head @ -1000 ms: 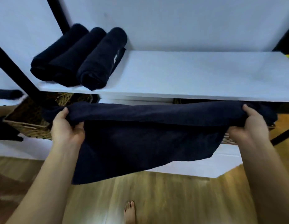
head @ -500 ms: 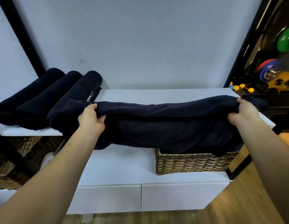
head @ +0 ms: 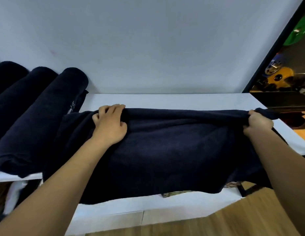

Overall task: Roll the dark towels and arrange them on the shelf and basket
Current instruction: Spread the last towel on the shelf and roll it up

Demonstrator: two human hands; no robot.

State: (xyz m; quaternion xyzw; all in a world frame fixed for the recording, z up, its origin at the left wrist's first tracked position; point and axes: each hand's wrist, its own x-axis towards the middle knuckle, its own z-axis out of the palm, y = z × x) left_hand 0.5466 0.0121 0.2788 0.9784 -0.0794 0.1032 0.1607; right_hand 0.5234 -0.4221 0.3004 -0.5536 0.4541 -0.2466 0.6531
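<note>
Firmly, left hand (head: pixel 110 125) and right hand (head: pixel 258 124) fingers clamp the dark towel (head: pixel 173 150) stretched between them.

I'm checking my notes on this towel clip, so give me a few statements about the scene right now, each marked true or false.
1. The left hand and the right hand both grip the spread towel. True.
2. Three rolled towels lie at the left end of the shelf. True.
3. The spread towel lies wholly on the shelf. False: its near part hangs over the front edge.
4. A wicker basket stands on top of the shelf. False: the basket peeks out below the hanging towel, under the shelf.
</note>
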